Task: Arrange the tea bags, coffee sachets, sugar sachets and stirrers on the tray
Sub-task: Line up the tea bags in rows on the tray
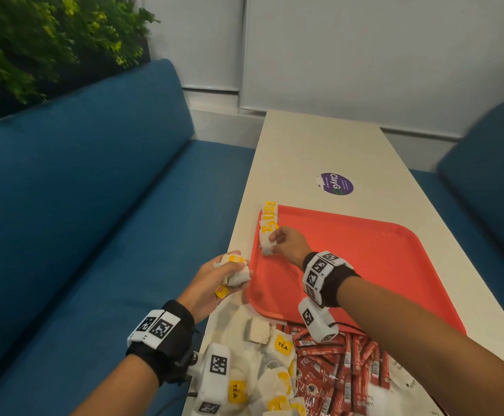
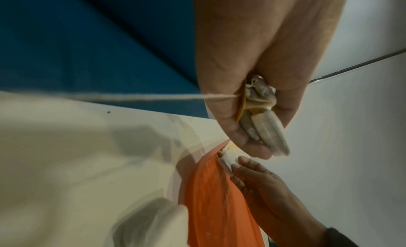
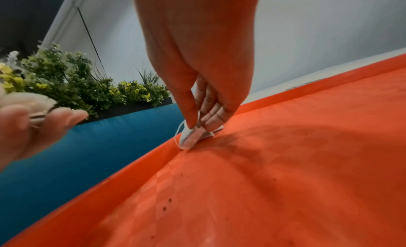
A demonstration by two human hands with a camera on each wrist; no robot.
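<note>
A red tray (image 1: 364, 259) lies on the cream table. Along its left rim runs a row of tea bags (image 1: 269, 219) with yellow tags. My right hand (image 1: 286, 244) pinches one white tea bag (image 3: 191, 137) at the near end of that row, down on the tray floor (image 3: 285, 164). My left hand (image 1: 214, 280) hovers just left of the tray and grips a bunch of tea bags (image 2: 261, 115); one yellow tag (image 1: 221, 292) dangles below it. More loose tea bags (image 1: 274, 370) and red sachets (image 1: 340, 370) lie piled on the table near me.
A purple round sticker (image 1: 334, 184) marks the table beyond the tray. A blue sofa (image 1: 80, 220) runs along the left, with another blue seat (image 1: 490, 175) on the right. Green plants (image 1: 50, 34) stand behind the left sofa. A white wall closes off the far end.
</note>
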